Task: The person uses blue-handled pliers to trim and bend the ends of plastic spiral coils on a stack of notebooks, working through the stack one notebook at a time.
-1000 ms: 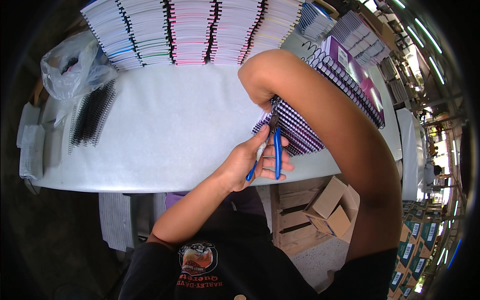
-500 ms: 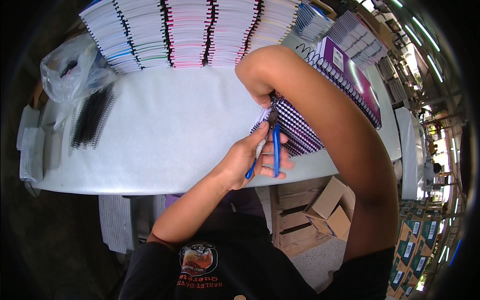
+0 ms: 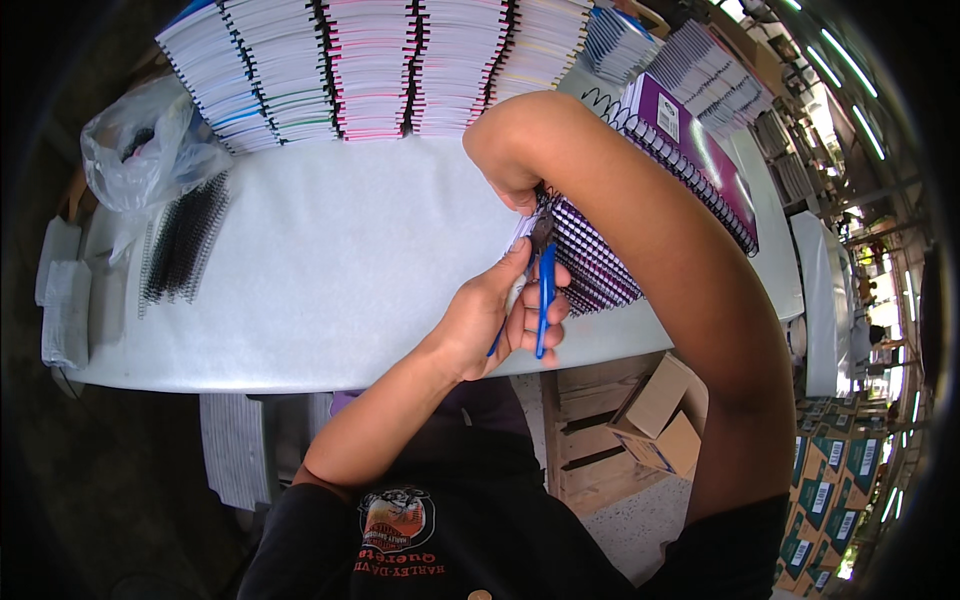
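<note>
My left hand [image 3: 492, 315] is closed around cutting pliers with blue handles [image 3: 545, 300], their dark jaws pointing away from me. The jaws meet the far left corner of a stack of spiral-bound notebooks [image 3: 598, 258], whose purple-and-white coil edges face up. Bent over the same corner, my right hand [image 3: 507, 180] has its fingers curled down beside the jaws. What those fingers grip is hidden behind the hand and forearm. More purple-covered notebooks [image 3: 690, 135] with dark coils lie just beyond my right forearm.
Tall stacks of bound books [image 3: 375, 75] line the table's [image 3: 330, 280] far side. At the left lie a clear plastic bag [image 3: 150, 150] and a bundle of loose black coils [image 3: 185, 240]. An open cardboard box [image 3: 660, 415] sits on a wooden pallet below the front edge.
The fingers of my left hand have curled in on the pliers, and the handles have come closer together. My right hand stays at the notebooks' corner.
</note>
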Action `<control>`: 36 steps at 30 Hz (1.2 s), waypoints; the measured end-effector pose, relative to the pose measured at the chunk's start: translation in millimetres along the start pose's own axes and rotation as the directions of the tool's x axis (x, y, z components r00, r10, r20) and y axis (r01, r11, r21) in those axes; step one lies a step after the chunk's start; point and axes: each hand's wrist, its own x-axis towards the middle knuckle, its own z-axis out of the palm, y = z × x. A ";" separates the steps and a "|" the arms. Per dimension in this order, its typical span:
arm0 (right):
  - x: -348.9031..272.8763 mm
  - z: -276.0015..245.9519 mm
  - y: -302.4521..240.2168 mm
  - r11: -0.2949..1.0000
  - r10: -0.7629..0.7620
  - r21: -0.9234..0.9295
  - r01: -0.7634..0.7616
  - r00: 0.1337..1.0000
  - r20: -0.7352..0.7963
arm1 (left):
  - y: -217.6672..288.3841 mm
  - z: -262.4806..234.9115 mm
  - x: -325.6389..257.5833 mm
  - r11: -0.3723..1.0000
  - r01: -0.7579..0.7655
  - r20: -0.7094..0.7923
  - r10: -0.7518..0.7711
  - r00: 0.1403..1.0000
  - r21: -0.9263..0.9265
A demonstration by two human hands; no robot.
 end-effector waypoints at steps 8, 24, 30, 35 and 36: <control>-6.8 -5.3 1.7 0.989 0.049 -0.135 -0.053 0.998 -0.033 | -3.2 44.3 -1.4 0.896 0.135 -0.400 0.050 0.915 0.423; -6.3 -3.0 2.2 0.997 0.047 -0.068 -0.047 0.999 0.001 | -4.4 39.3 0.1 0.973 0.043 -0.330 0.036 0.943 0.227; -10.0 -5.3 9.3 0.997 -0.024 -0.074 0.023 1.000 -0.013 | -3.7 55.0 -0.7 0.939 0.081 -0.340 0.040 0.940 0.334; -12.7 -4.2 9.4 0.999 0.012 -0.038 -0.013 1.000 -0.021 | 1.6 51.1 7.7 0.940 0.053 -0.348 0.072 0.935 0.337; -12.2 -2.0 6.4 0.997 0.049 -0.052 -0.051 0.998 -0.043 | 1.8 50.2 8.8 0.930 0.050 -0.338 0.082 0.938 0.364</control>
